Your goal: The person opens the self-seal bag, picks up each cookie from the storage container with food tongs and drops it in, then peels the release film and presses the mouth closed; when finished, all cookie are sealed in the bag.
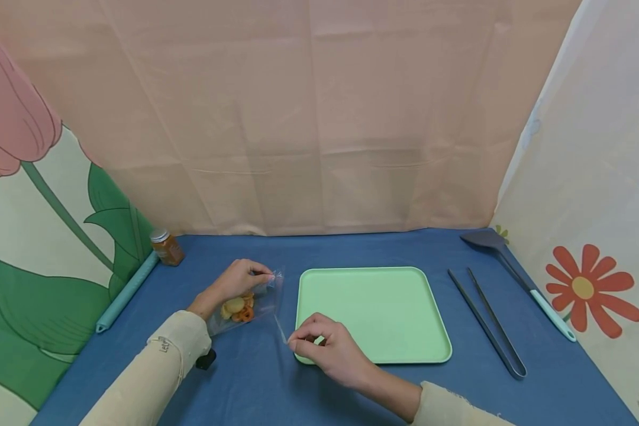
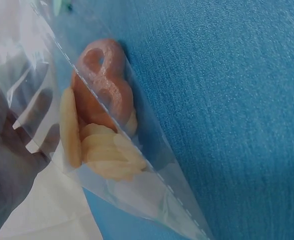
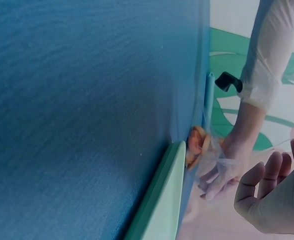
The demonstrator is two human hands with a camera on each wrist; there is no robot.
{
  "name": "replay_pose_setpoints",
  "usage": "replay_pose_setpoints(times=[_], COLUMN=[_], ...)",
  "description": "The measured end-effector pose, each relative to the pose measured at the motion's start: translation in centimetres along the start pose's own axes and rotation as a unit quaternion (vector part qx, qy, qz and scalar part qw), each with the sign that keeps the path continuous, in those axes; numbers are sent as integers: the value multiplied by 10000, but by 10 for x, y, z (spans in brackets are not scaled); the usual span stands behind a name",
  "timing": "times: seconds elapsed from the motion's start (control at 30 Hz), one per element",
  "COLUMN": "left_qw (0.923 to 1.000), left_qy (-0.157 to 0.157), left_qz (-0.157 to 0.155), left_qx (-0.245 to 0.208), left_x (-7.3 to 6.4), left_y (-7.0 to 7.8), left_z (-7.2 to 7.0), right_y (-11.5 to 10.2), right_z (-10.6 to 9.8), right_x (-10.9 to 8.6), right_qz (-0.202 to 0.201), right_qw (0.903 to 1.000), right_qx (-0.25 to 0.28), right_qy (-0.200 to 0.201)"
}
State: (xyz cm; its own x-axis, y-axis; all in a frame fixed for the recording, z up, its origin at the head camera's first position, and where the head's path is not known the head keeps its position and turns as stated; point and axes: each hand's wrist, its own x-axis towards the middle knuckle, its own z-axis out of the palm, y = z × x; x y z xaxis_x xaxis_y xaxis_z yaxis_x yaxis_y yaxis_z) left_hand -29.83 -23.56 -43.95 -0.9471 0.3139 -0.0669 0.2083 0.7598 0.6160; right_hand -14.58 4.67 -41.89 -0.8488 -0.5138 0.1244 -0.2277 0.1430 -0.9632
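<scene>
A clear plastic bag (image 1: 266, 303) holds cookies (image 1: 238, 307), several round pale ones and a reddish-brown pretzel-shaped one (image 2: 107, 75). My left hand (image 1: 243, 278) pinches the bag's upper edge, left of the green tray. In the left wrist view the bag covers part of this hand (image 2: 12, 145). Low over the tray's front left corner, my right hand (image 1: 332, 349) pinches the end of a thin clear plastic strip (image 1: 280, 329) that runs toward the bag. Whether the strip is still joined to the bag cannot be told.
The light green tray (image 1: 373, 313) lies mid-table on blue cloth. To its right are black tongs (image 1: 490, 322) and a spatula (image 1: 522, 278). A jar (image 1: 167, 247) with a silver lid and a teal roll (image 1: 128, 293) lie at the left.
</scene>
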Motion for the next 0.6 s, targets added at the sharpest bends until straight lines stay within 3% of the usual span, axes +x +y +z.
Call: replay_pose_setpoints(times=[0.6], left_qw=[9999], left_qy=[68], left_qz=[104], left_qx=[101], left_x=[1], left_y=[-1], left_z=[-1], right_y=[-7], right_z=[2], right_x=[-13], right_qz=[64], right_qw=[9999], right_qx=[117], right_qy=[-26])
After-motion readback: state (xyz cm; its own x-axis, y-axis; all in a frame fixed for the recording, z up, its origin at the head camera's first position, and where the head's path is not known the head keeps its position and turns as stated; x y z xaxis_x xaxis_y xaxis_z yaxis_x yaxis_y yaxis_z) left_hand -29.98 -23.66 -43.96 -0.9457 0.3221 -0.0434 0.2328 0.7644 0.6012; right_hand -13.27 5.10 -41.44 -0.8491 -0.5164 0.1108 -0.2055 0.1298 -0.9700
